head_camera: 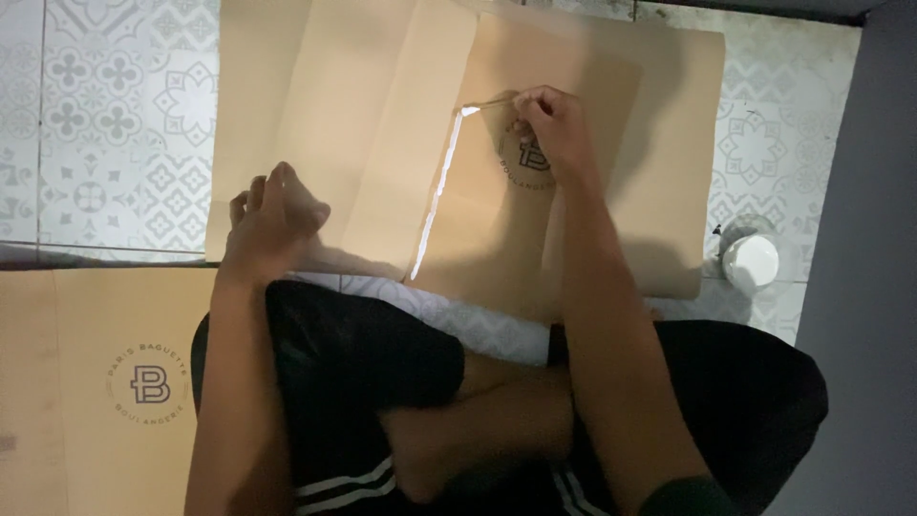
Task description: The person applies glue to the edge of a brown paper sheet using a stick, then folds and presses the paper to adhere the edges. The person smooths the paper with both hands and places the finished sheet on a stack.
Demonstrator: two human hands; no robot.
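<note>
Nearest us, our left hand (pixel 270 222) presses flat, fingers loosely curled, on the brown paper sheet (pixel 363 143) lying on the tiled floor (pixel 95 115). Farther out, our right hand (pixel 549 129) pinches a thin stick (pixel 489 103) at the white glue line (pixel 437 191). We could smear glue unevenly, or the sheet could slip and crease.

Matt brown paper sheet (pixel 592 172), wet glossy glue line (pixel 437 191), patterned glazed floor tiles (pixel 105 105).

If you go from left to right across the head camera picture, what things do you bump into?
Printed brown sheet → left hand → white glue line → right hand holding a thin stick → small white pot.
</note>
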